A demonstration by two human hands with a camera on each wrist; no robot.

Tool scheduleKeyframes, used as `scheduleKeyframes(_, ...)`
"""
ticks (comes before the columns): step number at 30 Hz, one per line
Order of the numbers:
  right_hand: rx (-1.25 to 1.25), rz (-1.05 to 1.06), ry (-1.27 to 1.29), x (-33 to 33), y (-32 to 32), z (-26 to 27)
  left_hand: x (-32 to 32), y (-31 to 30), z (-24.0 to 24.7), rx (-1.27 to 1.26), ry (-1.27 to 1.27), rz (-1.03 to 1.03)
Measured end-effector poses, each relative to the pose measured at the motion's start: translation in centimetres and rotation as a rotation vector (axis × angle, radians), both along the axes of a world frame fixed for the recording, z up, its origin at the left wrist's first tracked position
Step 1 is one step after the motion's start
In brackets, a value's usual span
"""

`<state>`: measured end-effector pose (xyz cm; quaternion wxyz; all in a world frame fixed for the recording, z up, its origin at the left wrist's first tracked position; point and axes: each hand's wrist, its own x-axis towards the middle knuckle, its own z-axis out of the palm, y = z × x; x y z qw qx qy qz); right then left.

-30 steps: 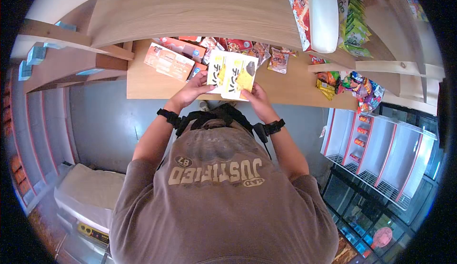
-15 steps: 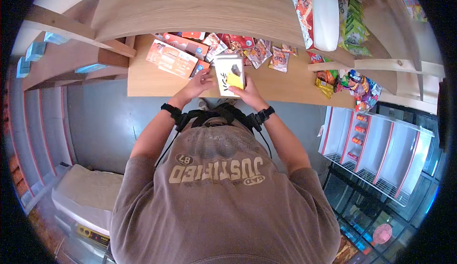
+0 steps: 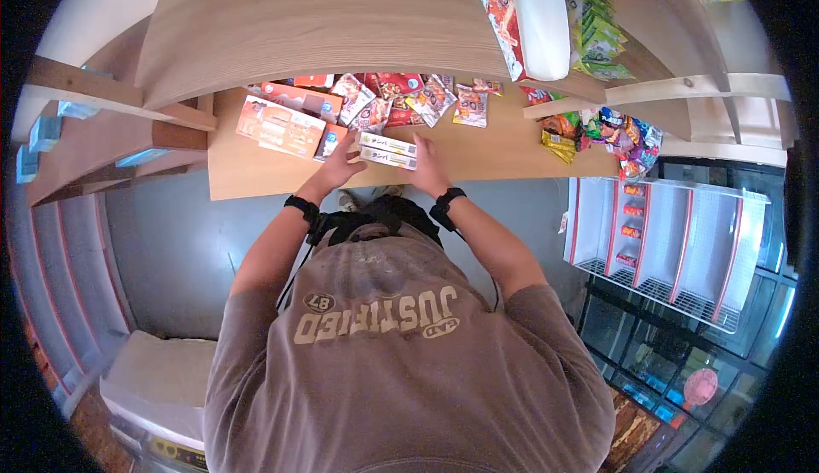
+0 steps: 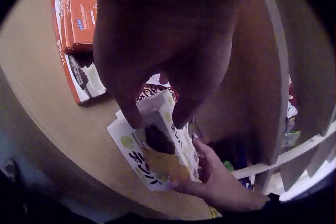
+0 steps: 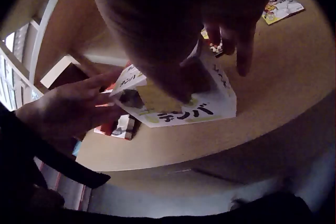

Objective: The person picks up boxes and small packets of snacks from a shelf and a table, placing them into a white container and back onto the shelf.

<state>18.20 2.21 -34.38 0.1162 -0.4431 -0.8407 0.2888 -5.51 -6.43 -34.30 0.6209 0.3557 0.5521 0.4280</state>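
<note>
Two white-and-yellow boxes [image 3: 388, 150] lie together, one against the other, with their narrow printed sides up in the head view. My right hand [image 3: 429, 168] grips them at their right end; its thumb lies across the printed front in the right wrist view. My left hand [image 3: 338, 168] is at the other end, fingers spread around the boxes' [image 4: 152, 148] near corners in the left wrist view. Whether its fingertips touch them is hard to tell. The right hand [image 4: 218, 184] shows beyond the boxes there.
Orange-red boxes [image 3: 281, 126] lie left on the table [image 3: 256, 181]. Behind the hands are several snack packets [image 3: 471, 106]. More colourful bags [image 3: 623, 136] lie at the right. A wooden shelf [image 3: 324, 21] overhangs the table, with a red-and-white box [image 3: 502, 19] and green packets [image 3: 601, 34].
The boxes, earlier held side by side with fronts facing up, were brought together and turned onto their narrow sides. My left hand let go, then came back toward their end.
</note>
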Motion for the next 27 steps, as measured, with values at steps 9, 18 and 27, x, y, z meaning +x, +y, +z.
scheduleKeyframes(9, -0.3, -0.044, 0.026, 1.6, 0.9, -0.7, 0.9, 0.0, -3.3, 0.017, -0.021, 0.044)
scheduleKeyframes(18, -0.203, 0.074, 0.163, 2.4, 2.1, -2.4, 1.2, -0.4, -3.9, 0.042, 0.004, -0.004)
scheduleKeyframes(27, -0.622, 0.366, 0.245, 0.8, 4.5, 4.7, 0.2, -4.9, 1.0, -0.039, 0.262, 0.439)
